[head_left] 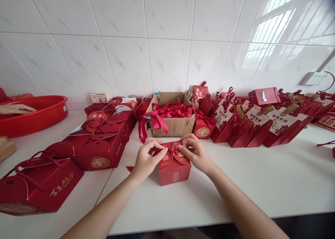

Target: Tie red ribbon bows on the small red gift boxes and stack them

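A small red gift box [175,174] with gold characters stands upright on the white table, its rounded top flaps folded together. A thin red ribbon [173,151] is knotted where the flaps meet. My left hand [147,157] is closed in a pinch on the ribbon at the box's left top edge; a ribbon tail [130,168] pokes out beyond it. On the other side, my right hand [196,154] pinches the ribbon with thumb and forefinger, touching the right flap. Just behind the box is a cardboard carton [172,127] heaped with red ribbons [174,110].
Larger red boxes with rope handles [98,151] crowd the left side. Rows of red gift bags [244,127] stand at the right. At far left, another person's hand [18,109] reaches into a red basin [49,115]. A tiled wall [170,64] closes off the back.
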Demonstrator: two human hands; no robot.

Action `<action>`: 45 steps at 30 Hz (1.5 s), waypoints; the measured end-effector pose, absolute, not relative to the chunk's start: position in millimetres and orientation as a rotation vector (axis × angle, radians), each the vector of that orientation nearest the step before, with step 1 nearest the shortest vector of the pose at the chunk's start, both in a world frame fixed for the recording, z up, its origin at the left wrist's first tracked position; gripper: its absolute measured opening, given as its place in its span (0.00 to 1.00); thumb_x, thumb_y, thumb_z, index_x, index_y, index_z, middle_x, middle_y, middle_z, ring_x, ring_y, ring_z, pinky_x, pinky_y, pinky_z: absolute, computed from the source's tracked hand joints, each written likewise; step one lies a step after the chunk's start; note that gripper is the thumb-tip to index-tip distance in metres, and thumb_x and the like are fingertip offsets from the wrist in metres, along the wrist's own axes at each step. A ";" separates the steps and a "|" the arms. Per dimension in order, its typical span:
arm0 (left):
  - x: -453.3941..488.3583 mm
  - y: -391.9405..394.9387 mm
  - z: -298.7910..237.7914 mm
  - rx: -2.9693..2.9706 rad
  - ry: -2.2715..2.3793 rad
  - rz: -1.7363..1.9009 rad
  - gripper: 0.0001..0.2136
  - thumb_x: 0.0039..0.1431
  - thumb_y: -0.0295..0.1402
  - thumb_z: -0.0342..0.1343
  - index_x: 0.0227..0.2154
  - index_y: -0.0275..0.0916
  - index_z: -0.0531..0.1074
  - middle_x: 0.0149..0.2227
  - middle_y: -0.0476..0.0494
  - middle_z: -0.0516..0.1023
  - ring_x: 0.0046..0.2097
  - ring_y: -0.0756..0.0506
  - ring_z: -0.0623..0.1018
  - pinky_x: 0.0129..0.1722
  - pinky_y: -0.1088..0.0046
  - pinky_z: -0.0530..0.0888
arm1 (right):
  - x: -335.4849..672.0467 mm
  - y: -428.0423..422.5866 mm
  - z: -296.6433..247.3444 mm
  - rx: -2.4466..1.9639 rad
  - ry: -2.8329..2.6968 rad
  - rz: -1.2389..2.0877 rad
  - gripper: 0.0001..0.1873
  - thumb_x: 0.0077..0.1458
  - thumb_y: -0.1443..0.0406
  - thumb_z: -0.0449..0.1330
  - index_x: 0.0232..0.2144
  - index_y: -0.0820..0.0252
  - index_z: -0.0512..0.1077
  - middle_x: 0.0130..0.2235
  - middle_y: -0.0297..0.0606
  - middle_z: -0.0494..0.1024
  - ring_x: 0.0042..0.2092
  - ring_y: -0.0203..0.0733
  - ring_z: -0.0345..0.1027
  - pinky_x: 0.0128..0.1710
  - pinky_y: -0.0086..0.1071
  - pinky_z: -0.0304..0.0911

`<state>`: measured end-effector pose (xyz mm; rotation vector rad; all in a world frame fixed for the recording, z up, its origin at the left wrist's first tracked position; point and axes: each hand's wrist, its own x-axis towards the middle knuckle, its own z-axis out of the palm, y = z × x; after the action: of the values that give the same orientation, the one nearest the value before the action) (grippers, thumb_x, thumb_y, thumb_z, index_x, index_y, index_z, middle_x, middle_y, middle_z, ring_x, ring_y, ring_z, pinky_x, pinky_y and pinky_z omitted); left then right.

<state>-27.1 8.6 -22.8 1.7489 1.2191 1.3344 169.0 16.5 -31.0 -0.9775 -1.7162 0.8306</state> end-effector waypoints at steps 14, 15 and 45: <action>-27.6 9.6 -26.4 1.753 1.187 1.361 0.07 0.51 0.36 0.59 0.25 0.39 0.69 0.38 0.44 0.72 0.42 0.44 0.74 0.42 0.69 0.70 | 168.9 16.9 -30.9 -0.999 -1.707 0.799 0.19 0.56 0.53 0.57 0.20 0.59 0.62 0.40 0.42 0.67 0.41 0.42 0.65 0.34 0.33 0.63; -28.1 8.8 -25.9 1.760 1.176 1.349 0.07 0.52 0.36 0.58 0.26 0.39 0.69 0.39 0.44 0.71 0.42 0.44 0.74 0.42 0.69 0.70 | 169.9 16.9 -31.0 -0.998 -1.710 0.808 0.19 0.55 0.53 0.57 0.20 0.59 0.62 0.40 0.42 0.67 0.39 0.41 0.66 0.34 0.33 0.64; -46.4 4.1 -15.2 1.423 1.088 1.030 0.22 0.51 0.40 0.58 0.17 0.40 0.49 0.18 0.57 0.48 0.22 0.53 0.50 0.22 0.75 0.48 | 201.2 15.1 -11.8 -1.005 -1.715 1.481 0.25 0.47 0.52 0.65 0.18 0.59 0.55 0.18 0.23 0.51 0.22 0.28 0.39 0.22 0.28 0.34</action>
<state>-46.4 4.1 -15.2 1.4233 1.0878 1.0298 201.2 15.1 -11.8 -1.0048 -1.7151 1.4809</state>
